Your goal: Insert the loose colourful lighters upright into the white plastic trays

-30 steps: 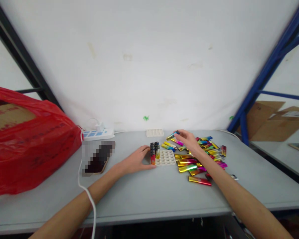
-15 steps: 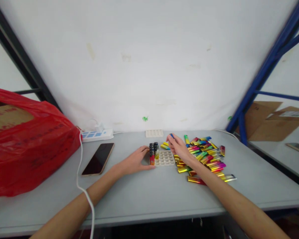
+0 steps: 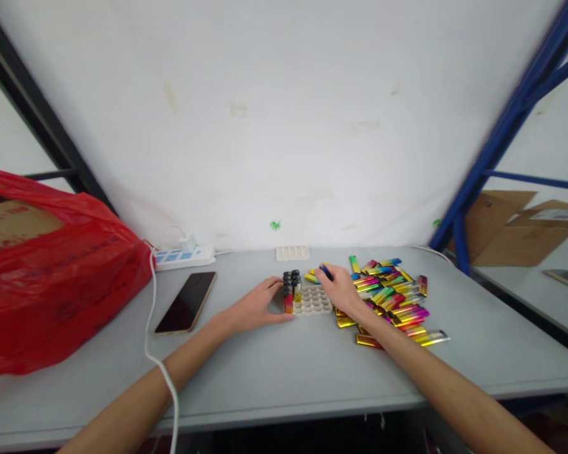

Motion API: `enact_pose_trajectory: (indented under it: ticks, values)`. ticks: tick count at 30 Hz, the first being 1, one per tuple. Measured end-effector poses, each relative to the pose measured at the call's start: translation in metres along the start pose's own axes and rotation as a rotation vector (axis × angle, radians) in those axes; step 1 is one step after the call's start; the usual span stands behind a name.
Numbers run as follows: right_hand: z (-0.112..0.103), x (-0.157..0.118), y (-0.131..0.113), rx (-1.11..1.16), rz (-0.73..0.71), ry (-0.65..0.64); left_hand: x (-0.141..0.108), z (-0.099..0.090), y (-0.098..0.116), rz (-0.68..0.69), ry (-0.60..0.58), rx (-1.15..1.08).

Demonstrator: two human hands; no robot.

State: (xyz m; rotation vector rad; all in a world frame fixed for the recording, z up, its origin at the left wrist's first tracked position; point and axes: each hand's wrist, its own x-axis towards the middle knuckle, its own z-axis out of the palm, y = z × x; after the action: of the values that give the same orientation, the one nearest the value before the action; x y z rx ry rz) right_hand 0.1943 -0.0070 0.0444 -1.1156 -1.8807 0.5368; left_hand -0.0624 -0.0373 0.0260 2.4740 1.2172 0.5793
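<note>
Now lowering a blue lighter (image 3: 327, 272), pinched in the right hand (image 3: 339, 287), down by the far right of the white tray (image 3: 312, 311), so getting nearer to bare holes (image 3: 315, 301); holding the tray's left end with the left hand (image 3: 253, 308), beside standing lighters (image 3: 288, 302).

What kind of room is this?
Probably a workroom or storeroom: a heap of shiny lighters lies on a plain grey table, with a blue metal frame and a cardboard box on the right.

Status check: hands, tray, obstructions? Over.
Left hand around left end of the tray. Right hand holding a blue-ended lighter. Tray partly filled, upright lighters at its left. Right hand hides tray's far right corner.
</note>
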Motion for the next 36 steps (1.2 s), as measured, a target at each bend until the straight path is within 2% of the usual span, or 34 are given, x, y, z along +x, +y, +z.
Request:
enact_pose_trajectory:
  ticks: [7,12,15,19,23,28,36]
  values:
    - [-0.002,-0.003,-0.004,-0.084,-0.096,-0.107,0.0,0.0,0.0,-0.016,-0.011,-0.008]
    - [-0.011,-0.006,-0.008,-0.242,-0.327,-0.195,0.0,-0.001,0.001,0.002,-0.005,-0.019]
    - [-0.017,-0.006,-0.011,-0.345,-0.414,-0.325,-0.001,-0.001,0.001,0.017,0.006,-0.024]
    - [-0.014,-0.007,-0.009,-0.318,-0.359,-0.447,-0.001,-0.001,0.001,0.023,0.007,-0.025]
    - [-0.005,-0.008,-0.005,-0.28,-0.328,-0.45,-0.001,-0.002,0.003,0.026,0.013,-0.039]
    - [-0.002,-0.007,-0.005,-0.456,-0.347,-0.437,-0.001,-0.002,0.004,0.014,0.004,-0.043]
    - [-0.002,-0.01,-0.011,-0.569,-0.317,-0.487,-0.001,0.0,-0.001,0.024,0.012,-0.039]
